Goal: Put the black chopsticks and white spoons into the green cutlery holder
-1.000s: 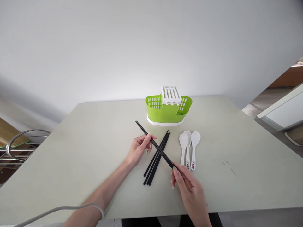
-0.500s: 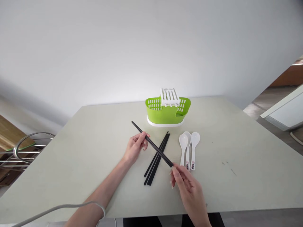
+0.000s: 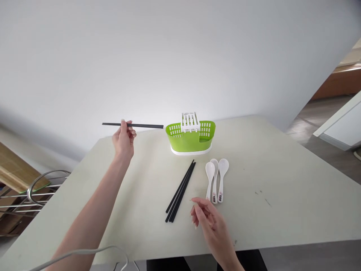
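left of the green basket, the left hand is pinching black chopsticks near mid-length, seemingly best balanced there, while the right hand, fingers narrowly parted, is hovering in front, gripping nothing.

- Brightly lit with soft, diffuse light, palest on the wall behind the green cutlery basket.
- Dimmer toward the far right corner and low at left.
- Faintly shadowed on the tabletop beside the left forearm.
- Stretched by wide-angle distortion toward the edges.
- Fairly clear around the black chopsticks; too small to read on the white spoons.
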Demonstrator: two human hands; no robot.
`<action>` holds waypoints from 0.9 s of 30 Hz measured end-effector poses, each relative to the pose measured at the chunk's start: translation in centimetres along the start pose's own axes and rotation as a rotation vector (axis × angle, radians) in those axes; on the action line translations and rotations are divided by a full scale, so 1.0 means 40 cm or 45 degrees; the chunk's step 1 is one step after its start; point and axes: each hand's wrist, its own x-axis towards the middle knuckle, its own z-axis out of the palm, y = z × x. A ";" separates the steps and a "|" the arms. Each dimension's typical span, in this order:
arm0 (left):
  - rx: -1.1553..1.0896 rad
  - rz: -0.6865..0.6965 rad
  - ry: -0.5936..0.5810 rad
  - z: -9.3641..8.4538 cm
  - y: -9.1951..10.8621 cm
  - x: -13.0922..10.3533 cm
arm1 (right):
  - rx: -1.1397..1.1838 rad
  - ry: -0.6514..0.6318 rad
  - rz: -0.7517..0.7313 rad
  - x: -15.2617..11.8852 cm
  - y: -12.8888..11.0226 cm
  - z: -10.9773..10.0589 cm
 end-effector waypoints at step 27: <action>1.264 0.195 -0.554 0.172 -0.096 -0.066 | -0.093 -0.067 -0.025 -0.001 -0.008 0.010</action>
